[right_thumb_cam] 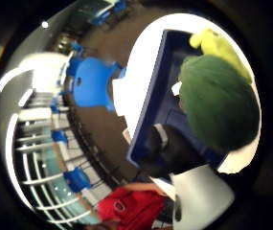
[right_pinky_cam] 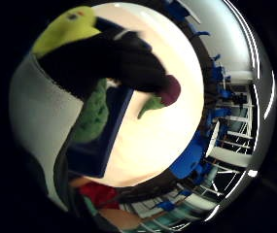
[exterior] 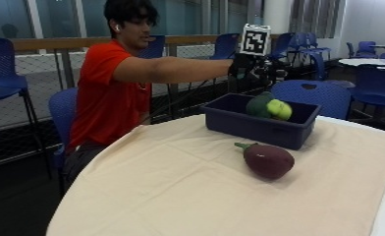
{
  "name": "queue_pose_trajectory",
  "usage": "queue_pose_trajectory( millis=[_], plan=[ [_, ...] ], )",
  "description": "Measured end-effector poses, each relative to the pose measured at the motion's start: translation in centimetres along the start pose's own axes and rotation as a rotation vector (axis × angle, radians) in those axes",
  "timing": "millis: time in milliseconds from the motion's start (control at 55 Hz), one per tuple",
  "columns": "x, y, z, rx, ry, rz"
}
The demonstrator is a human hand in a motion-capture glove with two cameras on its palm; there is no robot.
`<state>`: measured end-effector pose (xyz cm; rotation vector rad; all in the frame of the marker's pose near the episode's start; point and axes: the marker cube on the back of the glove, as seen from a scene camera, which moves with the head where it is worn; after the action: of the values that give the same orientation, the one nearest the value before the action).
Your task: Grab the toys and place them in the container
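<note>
One eggplant toy [exterior: 269, 160] lies lengthwise, stem toward the container [exterior: 261, 127].

Bin [exterior: 261, 129] sits on the counter [exterior: 179, 187], toward its far side. Two toys lie inside it, touching: a ball [exterior: 259, 105] and a second toy [exterior: 279, 109] just beside it. The eggplant toy [exterior: 267, 160] lies on the counter in front of the bin, apart from it. The hand [exterior: 255, 67] is above the bin.
</note>
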<state>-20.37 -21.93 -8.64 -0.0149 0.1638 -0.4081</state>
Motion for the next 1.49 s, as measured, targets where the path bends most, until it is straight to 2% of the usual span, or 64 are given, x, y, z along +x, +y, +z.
queue_pose_trajectory(
  millis=[73, 164, 382, 636, 1037, 1328, 1491],
  plan=[
    [1.1, 0.7, -0.1, 0.012, -0.075, 0.001],
    [3.8, 1.7, -0.6, 0.058, -0.214, 0.094],
    [12.8, 3.7, 1.8, 0.076, -0.206, 0.297],
    [20.0, 3.5, 7.3, 0.019, -0.243, 0.438],
    [23.5, -3.1, 12.5, -0.031, -0.207, 0.518],
    [24.1, -3.9, 16.6, -0.153, -0.246, 0.557],
    [24.4, -4.2, 17.8, -0.196, -0.173, 0.567]
  ],
)
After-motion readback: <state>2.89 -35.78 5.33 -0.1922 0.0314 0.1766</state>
